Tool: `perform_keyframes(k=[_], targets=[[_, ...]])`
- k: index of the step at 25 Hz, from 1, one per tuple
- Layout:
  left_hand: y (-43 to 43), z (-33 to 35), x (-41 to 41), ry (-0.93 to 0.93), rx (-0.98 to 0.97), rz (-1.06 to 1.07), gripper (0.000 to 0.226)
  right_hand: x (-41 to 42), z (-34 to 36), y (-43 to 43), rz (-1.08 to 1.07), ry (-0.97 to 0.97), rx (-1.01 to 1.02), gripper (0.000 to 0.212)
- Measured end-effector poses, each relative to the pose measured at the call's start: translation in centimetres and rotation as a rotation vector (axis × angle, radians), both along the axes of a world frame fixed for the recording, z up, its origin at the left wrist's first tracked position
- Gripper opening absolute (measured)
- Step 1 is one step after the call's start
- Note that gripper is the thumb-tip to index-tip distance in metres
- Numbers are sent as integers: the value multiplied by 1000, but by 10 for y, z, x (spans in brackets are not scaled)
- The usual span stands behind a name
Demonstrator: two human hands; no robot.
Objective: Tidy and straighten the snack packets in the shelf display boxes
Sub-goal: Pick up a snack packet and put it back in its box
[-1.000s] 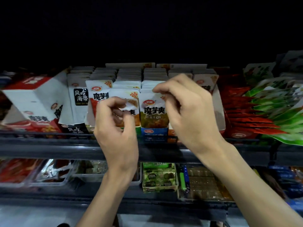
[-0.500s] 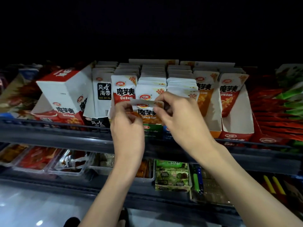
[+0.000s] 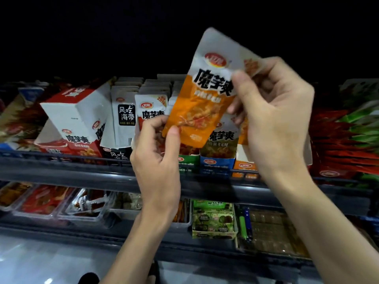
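An orange and white snack packet (image 3: 202,99) is held up in front of the shelf, tilted to the right. My right hand (image 3: 274,119) pinches its upper right part. My left hand (image 3: 158,152) grips its lower left corner between thumb and fingers, with a second reddish packet behind the palm. Behind the hands stand rows of upright white packets in display boxes: a green box (image 3: 188,160), a blue box (image 3: 217,162) and an orange box (image 3: 246,167). A black-label seaweed packet (image 3: 125,119) stands to the left.
A red and white display box (image 3: 75,119) lies tipped over at the left of the upper shelf. Red and green packets (image 3: 344,136) are piled at the right. A dark shelf rail (image 3: 82,169) runs along the front. The lower shelf holds clear trays (image 3: 61,203) and a green carton (image 3: 214,222).
The orange packet has been lifted out of the rows and raised well above the boxes. Both hands came up and toward me with it. The view has shifted closer.
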State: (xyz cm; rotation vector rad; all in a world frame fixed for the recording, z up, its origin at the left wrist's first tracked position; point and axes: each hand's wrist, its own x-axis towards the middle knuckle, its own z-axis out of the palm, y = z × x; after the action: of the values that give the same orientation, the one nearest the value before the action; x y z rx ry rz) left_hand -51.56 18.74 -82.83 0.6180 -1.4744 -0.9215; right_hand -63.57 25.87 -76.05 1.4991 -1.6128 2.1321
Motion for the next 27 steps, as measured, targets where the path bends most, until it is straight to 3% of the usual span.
perform_keyframes(k=[8, 14, 21, 23, 27], targets=[[15, -3, -10, -86, -249, -205, 30, -17, 9, 19, 111, -272, 93, 14], [19, -6, -18, -93, -265, -223, 31, -30, 8, 30, 43, -265, 176, 17], [22, -9, -30, -232, -334, -128, 26, -50, 16, 45, 10, -190, 399, 18], [24, -10, -35, -274, -323, -125, 22, -53, 17, 47, 16, -197, 377, 13], [24, -15, -42, -457, -345, -83, 9, -70, 19, 51, -103, -149, 150, 7]])
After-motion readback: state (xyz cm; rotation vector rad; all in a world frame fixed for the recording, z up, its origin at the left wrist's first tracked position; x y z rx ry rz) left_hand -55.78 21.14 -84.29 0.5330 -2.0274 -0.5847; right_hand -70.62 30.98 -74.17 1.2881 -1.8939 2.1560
